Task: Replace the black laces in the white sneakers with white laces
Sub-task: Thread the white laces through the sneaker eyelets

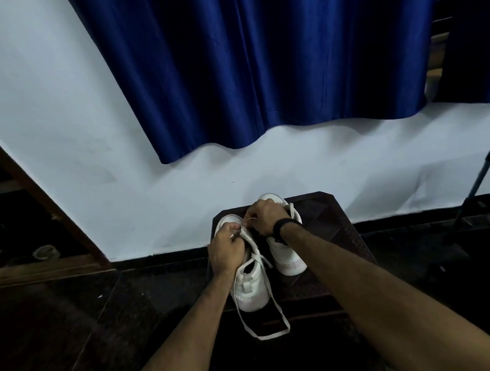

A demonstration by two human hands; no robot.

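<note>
On the dark counter by the wall, left hand grips the near sneaker to steady it; right hand pinches the white lace at the eyelets for threading; the other sneaker waits just right.

Two white sneakers stand side by side, white lace trailing.

Head cam, fwd & down over both forearms, close, facing wall.
</note>
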